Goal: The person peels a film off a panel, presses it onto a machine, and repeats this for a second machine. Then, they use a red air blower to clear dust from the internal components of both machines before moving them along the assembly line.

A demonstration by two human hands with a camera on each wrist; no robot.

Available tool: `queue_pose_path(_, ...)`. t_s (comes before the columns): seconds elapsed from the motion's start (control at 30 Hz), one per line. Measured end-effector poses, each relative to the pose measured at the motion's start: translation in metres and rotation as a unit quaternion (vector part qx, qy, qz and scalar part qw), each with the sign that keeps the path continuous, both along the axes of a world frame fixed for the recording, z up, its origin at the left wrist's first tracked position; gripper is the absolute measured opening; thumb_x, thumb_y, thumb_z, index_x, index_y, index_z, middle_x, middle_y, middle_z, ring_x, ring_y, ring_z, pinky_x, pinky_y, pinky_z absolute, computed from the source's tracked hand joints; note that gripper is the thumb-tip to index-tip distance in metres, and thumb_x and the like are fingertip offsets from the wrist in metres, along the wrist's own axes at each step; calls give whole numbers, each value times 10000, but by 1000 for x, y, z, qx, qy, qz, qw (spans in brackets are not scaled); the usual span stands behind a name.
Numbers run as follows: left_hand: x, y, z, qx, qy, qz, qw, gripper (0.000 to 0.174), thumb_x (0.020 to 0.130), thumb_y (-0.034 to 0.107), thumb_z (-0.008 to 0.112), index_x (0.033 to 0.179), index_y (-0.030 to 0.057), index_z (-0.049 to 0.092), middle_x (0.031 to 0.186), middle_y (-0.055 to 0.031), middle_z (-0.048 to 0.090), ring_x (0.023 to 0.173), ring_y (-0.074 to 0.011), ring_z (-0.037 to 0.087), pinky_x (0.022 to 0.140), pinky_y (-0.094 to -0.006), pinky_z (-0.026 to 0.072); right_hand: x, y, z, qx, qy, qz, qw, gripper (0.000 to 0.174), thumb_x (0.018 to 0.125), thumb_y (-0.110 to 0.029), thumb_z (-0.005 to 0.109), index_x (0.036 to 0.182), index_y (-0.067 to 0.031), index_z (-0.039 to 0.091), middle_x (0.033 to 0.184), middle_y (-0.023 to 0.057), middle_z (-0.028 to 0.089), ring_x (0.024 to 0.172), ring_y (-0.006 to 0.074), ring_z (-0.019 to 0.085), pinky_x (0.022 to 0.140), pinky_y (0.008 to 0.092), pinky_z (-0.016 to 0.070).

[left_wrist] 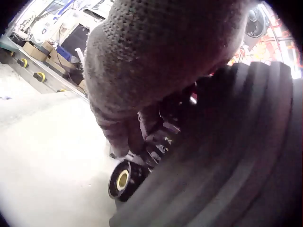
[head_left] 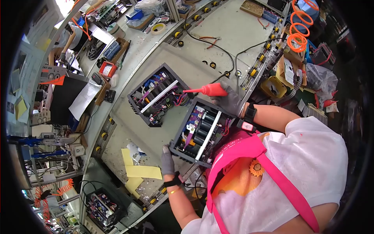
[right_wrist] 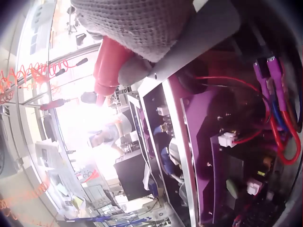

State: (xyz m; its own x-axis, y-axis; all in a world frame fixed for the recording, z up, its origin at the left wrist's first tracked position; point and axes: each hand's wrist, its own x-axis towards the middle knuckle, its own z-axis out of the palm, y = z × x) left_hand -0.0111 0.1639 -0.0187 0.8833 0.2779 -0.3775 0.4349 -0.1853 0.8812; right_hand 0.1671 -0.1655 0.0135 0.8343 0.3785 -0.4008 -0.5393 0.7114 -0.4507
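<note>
We see the right hand (head_left: 230, 100) curled around a red bottle (head_left: 209, 90), its tip at the far unit (head_left: 157, 94); the left hand (head_left: 168, 160) grips the near unit (head_left: 202, 132) by a corner. Both units stand on the worktop (head_left: 120, 128).

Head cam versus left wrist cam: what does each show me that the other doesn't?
Head only: the right hand holding a red nozzle, aimed toward a second box with its top open. Left wrist only: a ribbed wall of the near box, and a roller beside it. Both: the gloved left hand gripping the near box.
</note>
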Motion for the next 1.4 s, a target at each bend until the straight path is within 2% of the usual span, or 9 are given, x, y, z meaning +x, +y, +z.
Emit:
queue_pose_path(0.13,12,38,42,-165,-2,30,986,489,927,456,481,1159,32,559,1061,-119,619,941,-207,602,798,-334,489,-9,8,12,7,-2,55,998,511,837,-541,574,1057,-81,540,929,71,590,735,171,571,695,307,481)
queue_pose_path(0.2,30,54,49,-92,-58,153,982,453,886,313,590,1227,28,502,1108,-129,598,919,-216,605,785,-315,486,-11,12,18,4,-32,79,996,537,835,-556,565,1060,-69,544,914,68,596,728,167,568,698,310,478)
queue_pose_path(0.43,100,60,-13,140,14,3,990,780,640,208,772,1294,-3,404,1227,-169,528,1138,-287,501,947,-377,403,-14,7,7,35,-44,81,995,620,830,-593,542,1099,-34,545,887,72,602,734,158,569,686,301,473)
queue_pose_path(0.53,119,57,-27,141,30,-13,989,789,642,195,769,1311,18,389,1152,-143,581,1060,-262,553,892,-366,435,-17,-1,6,36,-23,77,996,639,815,-605,552,1099,-33,545,867,78,607,724,168,581,678,307,487)
queue_pose_path(0.7,138,73,-55,167,75,12,983,354,676,177,737,986,45,631,821,-24,632,641,-157,562,594,-307,459,-16,-20,10,34,-36,75,996,653,775,-620,594,1059,-34,552,859,83,613,706,174,591,669,329,504)
queue_pose_path(0.9,139,38,0,232,94,-46,967,345,685,143,691,1001,29,612,889,-44,619,751,-156,575,676,-297,476,-3,-47,31,-17,-82,3,997,632,781,-615,590,1053,-45,555,870,83,614,709,177,595,649,336,503)
queue_pose_path(1.07,141,8,37,11,10,-14,1000,268,774,182,620,982,16,583,869,-71,618,718,-167,605,626,-284,506,27,-60,54,-79,-232,-60,968,466,887,-448,532,1069,-19,524,928,104,605,814,192,606,655,347,508)
queue_pose_path(1.23,152,-25,65,-47,7,76,996,342,844,356,561,959,36,593,795,-74,624,682,-191,619,571,-317,535,47,-41,76,-141,-246,-95,954,357,828,-139,662,1117,-63,465,1025,80,546,896,172,587,769,317,502)
queue_pose_path(1.4,153,-27,60,-60,-4,134,989,434,852,415,552,1074,42,567,907,-95,639,768,-214,635,559,-321,526,63,4,56,-273,-378,-128,875,456,739,-142,757,1085,-68,469,1032,63,557,953,131,539,821,287,464)
